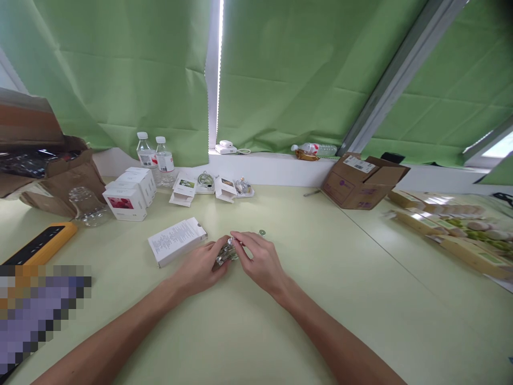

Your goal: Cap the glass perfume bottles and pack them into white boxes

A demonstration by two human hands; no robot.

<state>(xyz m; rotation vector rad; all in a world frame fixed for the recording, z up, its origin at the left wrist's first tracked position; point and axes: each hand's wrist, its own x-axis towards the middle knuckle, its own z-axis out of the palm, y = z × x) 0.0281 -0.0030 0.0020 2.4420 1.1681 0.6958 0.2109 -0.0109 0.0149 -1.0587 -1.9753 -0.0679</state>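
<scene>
My left hand (pixel 206 264) is wrapped round a small clear glass bottle (pixel 226 254) and keeps it tilted just above or on the table; I cannot tell which. At its pale top (pixel 230 241), the fingertips of my right hand (pixel 258 259) are pinched together. Whether that top is a cap or a neck is partly hidden by the fingers. Beside my left hand lies a white printed box (pixel 177 241), flat on the table. Just beyond my right hand, a small green round piece (pixel 262 232) rests on the tabletop.
Behind are white boxes (pixel 127 200), two water bottles (pixel 164 160), opened small cartons (pixel 185 188) and a clear jar (pixel 86 206). A cardboard box (pixel 356 184) stands at the back right, near packed trays (pixel 457 230). A yellow-and-black device (pixel 44 243) lies at left.
</scene>
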